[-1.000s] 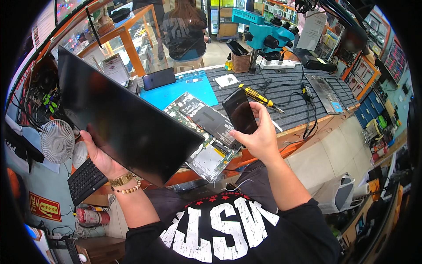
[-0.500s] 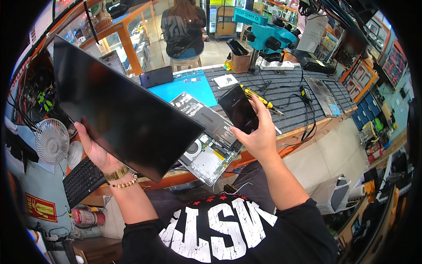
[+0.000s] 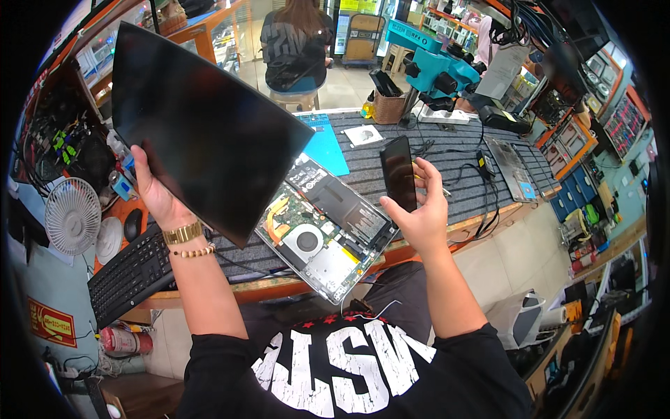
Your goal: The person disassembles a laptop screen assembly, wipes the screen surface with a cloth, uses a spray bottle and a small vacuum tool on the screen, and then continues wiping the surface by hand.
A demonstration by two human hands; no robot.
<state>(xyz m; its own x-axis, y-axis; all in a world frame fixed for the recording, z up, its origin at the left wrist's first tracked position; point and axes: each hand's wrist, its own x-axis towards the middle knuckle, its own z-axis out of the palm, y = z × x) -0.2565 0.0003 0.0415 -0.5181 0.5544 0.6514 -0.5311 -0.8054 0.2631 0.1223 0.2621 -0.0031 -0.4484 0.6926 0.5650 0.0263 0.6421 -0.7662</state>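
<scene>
In left hand [image 3: 159, 195], holds a large, thin, rectangular glossy black display panel [image 3: 209, 129] by its lower left edge, tilted; shows the thumb along the border, hides the fingers behind. Wears a gold metal wristwatch [image 3: 182, 233] and a tan beaded bracelet [image 3: 193, 252] on the same wrist.

In right hand [image 3: 427, 216], grips a slim black smartphone [image 3: 398, 174] between thumb and fingers, nearly upright, dark screen showing, well apart from the panel.

Below and between both hands, note an opened silver laptop base [image 3: 342, 262], lying slantwise on a long table [image 3: 365, 160] with a ribbed grey top. Inside it, see a round cooling fan [image 3: 305, 241], copper-coloured heat pipes [image 3: 278, 220] and a flat black battery [image 3: 342, 202].

Just past it, find a bright blue work mat [image 3: 323, 146], partly hidden by the panel; beside that, a small white card [image 3: 363, 135].

To the left, see a black keyboard [image 3: 129, 272], a dark mouse [image 3: 132, 225] and a round white desk fan [image 3: 72, 216].

Along the far side, note a brown woven basket [image 3: 389, 107] and a teal microscope [image 3: 440, 70]. To the right, see a small black power adapter [image 3: 483, 166] among cables.

Farther out, note a seated person [image 3: 296, 45] in a dark top, turned away.
</scene>
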